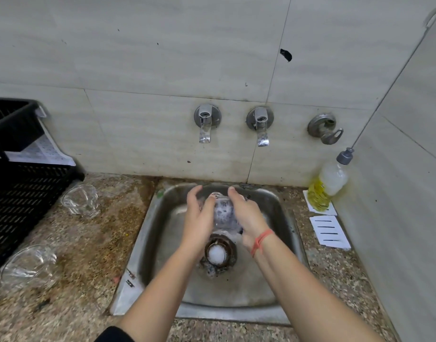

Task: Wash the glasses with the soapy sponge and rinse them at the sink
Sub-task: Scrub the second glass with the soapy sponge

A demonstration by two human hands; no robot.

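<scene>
The left hand [199, 218] and right hand [247, 218] both have fingers curled round the sudsy glass [223, 214], held over the sink [236, 292] (hard steel) at 12 o'clock from the drain [218, 254], where soap-slick grip could let it slip and crack.

Single wide-angle view from head height, facing forward and steeply down into the sink [138, 243], close in, forearms [162, 292] entering from the bottom edge, left hand [199, 218] and right hand [249, 218] near centre, tiled wall [138, 58] and taps [206, 122] filling the upper half
</scene>
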